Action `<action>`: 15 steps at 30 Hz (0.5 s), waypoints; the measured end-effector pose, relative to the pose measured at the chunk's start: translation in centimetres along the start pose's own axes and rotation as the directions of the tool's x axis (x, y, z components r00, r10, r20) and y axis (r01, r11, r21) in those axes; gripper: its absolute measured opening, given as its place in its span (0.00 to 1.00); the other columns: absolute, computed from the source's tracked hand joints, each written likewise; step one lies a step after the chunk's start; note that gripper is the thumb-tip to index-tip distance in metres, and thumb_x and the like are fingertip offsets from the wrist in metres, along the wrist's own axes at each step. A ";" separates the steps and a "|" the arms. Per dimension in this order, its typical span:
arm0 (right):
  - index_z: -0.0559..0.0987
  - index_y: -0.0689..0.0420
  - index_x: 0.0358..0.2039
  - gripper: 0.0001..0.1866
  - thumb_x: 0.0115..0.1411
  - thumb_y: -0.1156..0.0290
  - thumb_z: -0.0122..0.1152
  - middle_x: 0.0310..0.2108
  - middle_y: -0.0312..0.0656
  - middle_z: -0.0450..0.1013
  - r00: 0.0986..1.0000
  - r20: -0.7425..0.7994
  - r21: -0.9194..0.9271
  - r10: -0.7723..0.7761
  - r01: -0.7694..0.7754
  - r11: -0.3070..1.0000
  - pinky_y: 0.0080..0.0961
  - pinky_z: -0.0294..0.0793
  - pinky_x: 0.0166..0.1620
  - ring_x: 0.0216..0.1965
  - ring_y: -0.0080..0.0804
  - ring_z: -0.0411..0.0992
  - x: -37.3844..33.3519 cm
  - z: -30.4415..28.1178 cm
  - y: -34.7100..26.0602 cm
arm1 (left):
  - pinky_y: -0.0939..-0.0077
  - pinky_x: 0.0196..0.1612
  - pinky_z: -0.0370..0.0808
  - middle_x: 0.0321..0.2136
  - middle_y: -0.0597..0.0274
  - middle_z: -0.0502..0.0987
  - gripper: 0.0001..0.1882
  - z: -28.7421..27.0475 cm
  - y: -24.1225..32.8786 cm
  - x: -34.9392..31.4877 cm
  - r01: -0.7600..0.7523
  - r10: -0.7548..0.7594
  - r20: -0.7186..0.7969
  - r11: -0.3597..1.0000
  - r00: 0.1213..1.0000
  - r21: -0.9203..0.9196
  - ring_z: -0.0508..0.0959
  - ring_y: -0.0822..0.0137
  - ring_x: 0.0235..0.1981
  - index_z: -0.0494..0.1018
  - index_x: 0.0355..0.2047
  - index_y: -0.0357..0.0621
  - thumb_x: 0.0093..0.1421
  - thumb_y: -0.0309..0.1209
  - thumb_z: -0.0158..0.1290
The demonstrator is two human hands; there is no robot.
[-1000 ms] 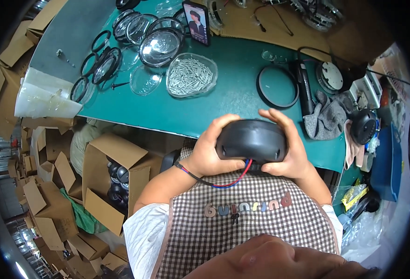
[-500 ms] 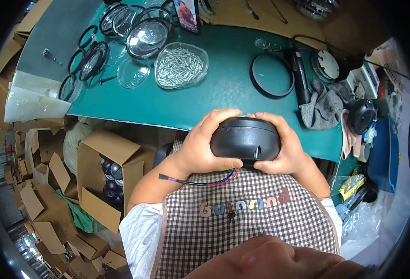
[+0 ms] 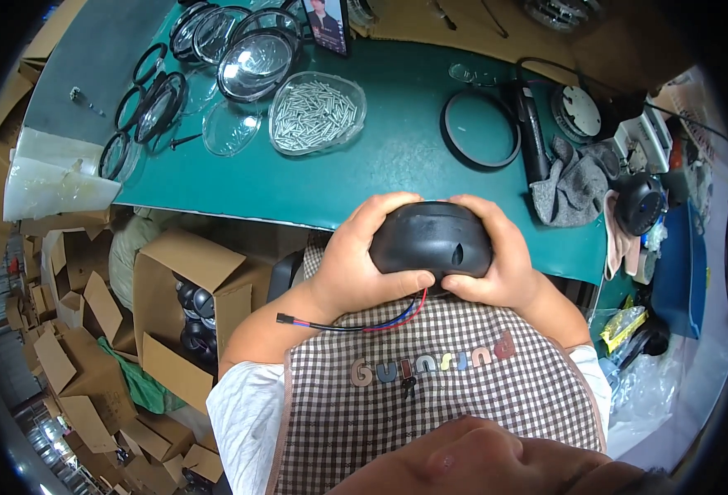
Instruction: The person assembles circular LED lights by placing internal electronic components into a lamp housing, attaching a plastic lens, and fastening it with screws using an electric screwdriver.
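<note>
Between my two hands is a rounded black lamp housing point(image 3: 432, 239), held at the table's front edge, close to my checked apron. My left hand point(image 3: 370, 252) grips its left side, thumb along the lower front and fingers over the far edge. On the opposite side my right hand point(image 3: 496, 256) clasps it the same way. A small slot shows in the housing's near wall. From its underside a thin cable point(image 3: 356, 327) with red, blue and black wires runs left over the apron to a small black plug point(image 3: 285, 318). The housing's far face is hidden.
On the green table point(image 3: 397, 107) stand a clear tub of metal screws point(image 3: 314, 115), several clear lenses with black rims point(image 3: 257, 66), a black ring point(image 3: 480, 129), a black power screwdriver point(image 3: 532, 136) and a grey cloth point(image 3: 574, 186). A phone point(image 3: 326, 25) leans at the back. Open cardboard boxes point(image 3: 186, 313) fill the lower left.
The housing has tilted in my hands, so more of its rounded top shows and the seam line has turned away. Both hands still hold it. The phone's picture differs.
</note>
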State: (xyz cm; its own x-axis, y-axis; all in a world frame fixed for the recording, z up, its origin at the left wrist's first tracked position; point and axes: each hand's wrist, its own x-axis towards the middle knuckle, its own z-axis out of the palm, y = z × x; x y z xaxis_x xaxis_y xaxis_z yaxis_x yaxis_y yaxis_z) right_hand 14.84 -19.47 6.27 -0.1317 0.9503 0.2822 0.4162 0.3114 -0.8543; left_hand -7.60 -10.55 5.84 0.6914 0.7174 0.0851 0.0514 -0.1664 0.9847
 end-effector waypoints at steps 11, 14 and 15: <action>0.62 0.64 0.64 0.41 0.55 0.62 0.71 0.59 0.47 0.65 0.888 -0.201 0.700 0.414 -0.165 0.695 0.35 0.61 0.64 0.61 0.37 0.64 -1.2 0.0 2.0 | 0.63 0.66 0.62 0.61 0.44 0.65 0.45 2.1 -1.0 4.0 0.041 -0.032 0.050 0.983 0.998 -0.179 0.67 0.55 0.63 0.51 0.68 0.34 0.60 0.40 0.62; 0.61 0.64 0.65 0.41 0.57 0.58 0.68 0.59 0.48 0.66 0.784 -0.306 0.667 0.541 -0.229 0.709 0.34 0.62 0.64 0.61 0.36 0.64 -0.5 -0.8 3.3 | 0.64 0.65 0.63 0.59 0.43 0.68 0.40 3.4 -1.5 7.7 0.034 -0.039 -0.013 0.958 0.999 -0.285 0.68 0.56 0.62 0.55 0.66 0.30 0.60 0.37 0.60; 0.62 0.66 0.64 0.40 0.58 0.58 0.67 0.57 0.49 0.68 0.751 -0.345 0.689 0.563 -0.204 0.695 0.32 0.65 0.61 0.58 0.36 0.67 0.2 -1.4 3.8 | 0.65 0.64 0.65 0.58 0.43 0.69 0.40 3.6 -1.5 9.3 0.052 -0.059 -0.024 0.967 0.998 -0.249 0.70 0.56 0.60 0.57 0.65 0.29 0.60 0.38 0.61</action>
State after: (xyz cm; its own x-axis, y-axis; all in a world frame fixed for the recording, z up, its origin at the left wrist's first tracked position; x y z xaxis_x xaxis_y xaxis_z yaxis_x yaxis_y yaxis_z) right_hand 17.62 -18.08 3.69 0.4456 0.8874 -0.1182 -0.3038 0.0257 -0.9524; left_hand 1.32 -6.09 4.57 0.6697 0.7420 0.0300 -0.0939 0.0444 0.9946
